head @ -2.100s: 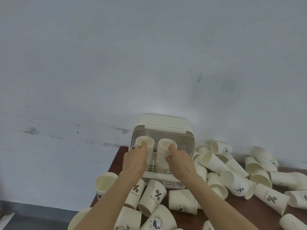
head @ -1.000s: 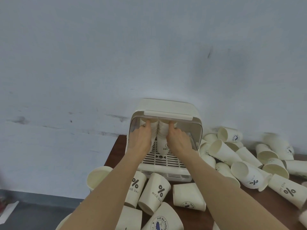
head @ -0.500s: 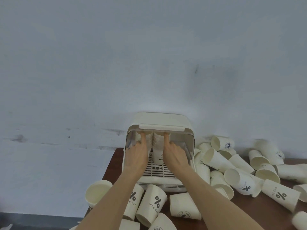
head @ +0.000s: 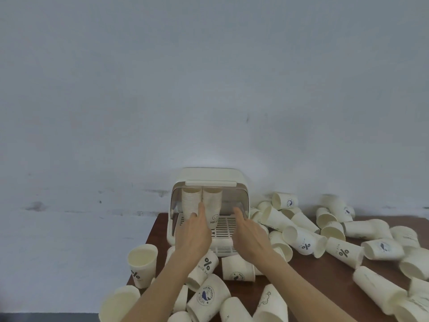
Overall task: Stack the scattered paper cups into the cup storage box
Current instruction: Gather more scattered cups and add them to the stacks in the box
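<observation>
Two stacks of cream paper cups stood at 12 o'clock in the cream plastic storage box; many loose paper cups remained from 3 to 6 o'clock; left hand and right hand were open-fingered, holding nothing.

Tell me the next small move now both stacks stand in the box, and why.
Probably reach the right hand, open and empty, to the nearest loose cup beside the storage box. Two stacks stand inside; the left hand is near them.
</observation>
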A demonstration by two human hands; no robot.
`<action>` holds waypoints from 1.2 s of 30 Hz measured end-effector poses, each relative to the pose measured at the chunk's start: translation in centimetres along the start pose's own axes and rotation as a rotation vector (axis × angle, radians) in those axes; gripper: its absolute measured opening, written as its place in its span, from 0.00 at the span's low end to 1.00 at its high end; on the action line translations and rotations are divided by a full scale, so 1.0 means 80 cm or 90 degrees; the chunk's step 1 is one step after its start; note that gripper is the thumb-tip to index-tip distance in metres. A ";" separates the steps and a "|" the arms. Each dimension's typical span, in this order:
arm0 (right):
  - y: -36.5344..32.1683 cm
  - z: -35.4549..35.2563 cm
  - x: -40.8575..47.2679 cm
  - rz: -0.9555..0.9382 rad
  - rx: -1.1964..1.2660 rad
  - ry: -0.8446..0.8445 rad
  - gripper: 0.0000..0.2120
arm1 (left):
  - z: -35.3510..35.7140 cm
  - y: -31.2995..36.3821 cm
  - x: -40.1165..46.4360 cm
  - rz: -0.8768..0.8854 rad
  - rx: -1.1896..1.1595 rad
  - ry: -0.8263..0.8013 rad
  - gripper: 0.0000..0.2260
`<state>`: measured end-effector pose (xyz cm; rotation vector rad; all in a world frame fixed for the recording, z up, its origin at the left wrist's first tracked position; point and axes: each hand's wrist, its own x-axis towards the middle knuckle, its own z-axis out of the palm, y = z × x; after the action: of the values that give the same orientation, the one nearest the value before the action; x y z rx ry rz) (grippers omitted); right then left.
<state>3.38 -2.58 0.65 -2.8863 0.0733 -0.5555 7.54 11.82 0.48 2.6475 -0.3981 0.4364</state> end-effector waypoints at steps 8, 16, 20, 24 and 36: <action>0.041 -0.045 -0.051 0.016 0.082 -0.008 0.27 | -0.005 0.066 -0.052 0.043 -0.060 0.021 0.27; 0.097 -0.046 -0.074 0.009 0.121 -0.017 0.28 | 0.040 0.132 -0.078 0.057 -0.111 0.000 0.28; 0.122 -0.038 -0.084 0.033 0.125 -0.045 0.28 | 0.058 0.148 -0.083 0.033 -0.107 -0.020 0.28; 0.140 -0.041 -0.098 0.017 0.125 -0.043 0.24 | 0.062 0.159 -0.087 -0.006 -0.107 -0.020 0.28; 0.166 -0.072 -0.138 -0.046 0.128 -0.065 0.23 | 0.057 0.209 -0.144 -0.055 -0.118 -0.001 0.26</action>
<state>-9.14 -15.70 -0.87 -2.7231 -0.0976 -0.4004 -7.57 -2.37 -1.58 2.4743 -0.3069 0.3526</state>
